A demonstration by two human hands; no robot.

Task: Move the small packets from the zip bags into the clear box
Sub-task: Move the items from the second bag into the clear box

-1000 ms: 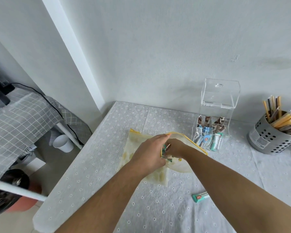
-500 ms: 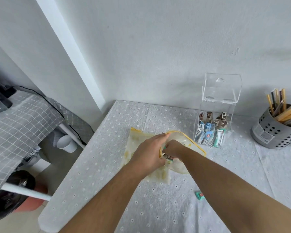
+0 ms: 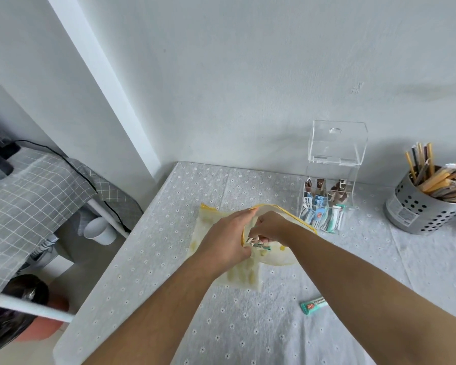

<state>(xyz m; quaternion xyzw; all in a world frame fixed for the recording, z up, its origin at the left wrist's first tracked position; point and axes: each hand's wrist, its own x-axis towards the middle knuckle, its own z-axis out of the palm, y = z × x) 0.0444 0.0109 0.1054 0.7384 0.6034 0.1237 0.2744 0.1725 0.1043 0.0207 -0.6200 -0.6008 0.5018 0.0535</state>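
Observation:
A pale zip bag (image 3: 237,275) with a yellow zip edge lies mid-table. My left hand (image 3: 224,241) grips its mouth and holds it apart. My right hand (image 3: 270,227) reaches inside the bag, fingers closed on small packets (image 3: 259,245) that show at the opening. The clear box (image 3: 327,196) stands behind the bag near the wall, lid raised, with several brown, blue and green packets in its compartments. One green packet (image 3: 315,304) lies loose on the cloth, right of my right forearm.
A perforated metal holder (image 3: 416,209) full of sticks stands at the far right. The table's left edge (image 3: 111,262) drops to the floor, where a white cup (image 3: 99,230) and a checked-cloth rack (image 3: 32,191) sit.
My right hand has pushed deeper into the bag and closed on packets. The camera has tilted, so the loose green packet shows fully again.

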